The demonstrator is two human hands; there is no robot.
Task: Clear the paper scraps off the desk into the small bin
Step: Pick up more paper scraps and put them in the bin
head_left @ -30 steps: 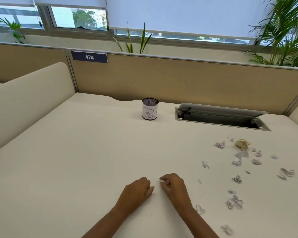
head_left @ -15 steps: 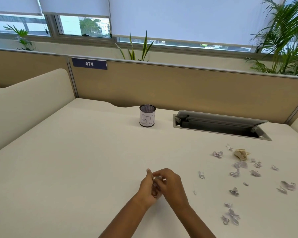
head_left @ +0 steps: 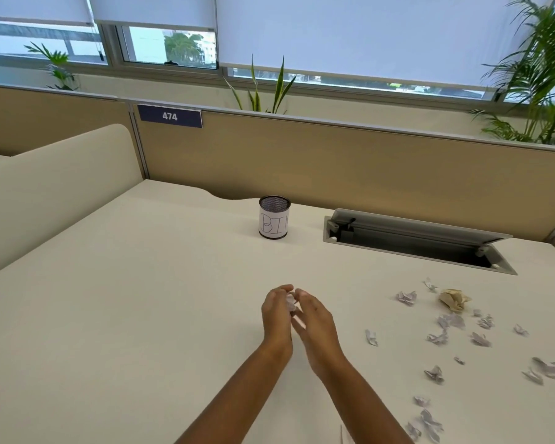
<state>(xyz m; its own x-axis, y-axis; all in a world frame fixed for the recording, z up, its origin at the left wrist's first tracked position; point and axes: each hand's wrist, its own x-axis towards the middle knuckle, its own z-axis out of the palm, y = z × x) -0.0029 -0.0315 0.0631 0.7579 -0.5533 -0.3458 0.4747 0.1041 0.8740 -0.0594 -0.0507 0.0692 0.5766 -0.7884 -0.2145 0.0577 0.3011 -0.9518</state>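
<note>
**Two hands cup a paper scrap above a pale table, bin ahead**

A wide cream table (head_left: 141, 315) fills the view, seen from above by the person working at it. At its far edge an open cable hatch (head_left: 414, 241) is sunk into the surface. To the left of the hatch stands the small bin (head_left: 274, 224), a dark mesh cup wrapped in a hand-lettered paper label, upright and well apart from everything else.

In the middle of the table, two bare forearms reach forward and the hands meet, directly in line with the bin but well short of it.

To the right lie the loose scraps (head_left: 449, 322), many small crumpled white pieces scattered from near the hatch down to the near edge. Among them is one larger tan wad (head_left: 454, 299).

These pieces look almost weightless, soft and easily crushed. A light pinch on any raised crease should lift one, though a draught or a quick movement could flick them away, so cupping several together seems safer than carrying them singly.

The left hand (head_left: 277, 315) has its grip curled round a white held scrap (head_left: 290, 303), which peeks out between the two sets of fingertips. The right hand (head_left: 314, 322) lies against the scrap from the other side. Its fingers are blurred, so I cannot tell whether its grip is pinching the paper or only pressing on it.
</note>
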